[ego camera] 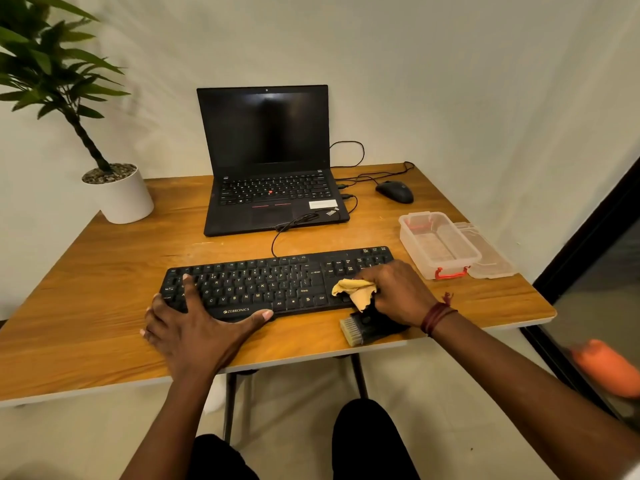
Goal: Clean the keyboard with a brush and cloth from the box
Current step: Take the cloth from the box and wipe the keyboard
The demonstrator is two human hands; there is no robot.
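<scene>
Two bare hands on a black Zebronics keyboard [270, 285] on a wooden desk [104, 289].

The left hand [194, 320] lies over the keyboard's left front corner, fingers [188, 289] straight and spread on the keys, thumb along the front edge. The right hand [398, 292] has its fingers curled around a crumpled yellow cloth [353, 289], which rests on the keys at the right end. A black-handled brush with pale bristles [360, 327] lies on the desk just in front of the keyboard, its handle partly hidden under the right hand. A clear plastic box with red latches [414, 247] stands open, near the keyboard's right end.
</scene>
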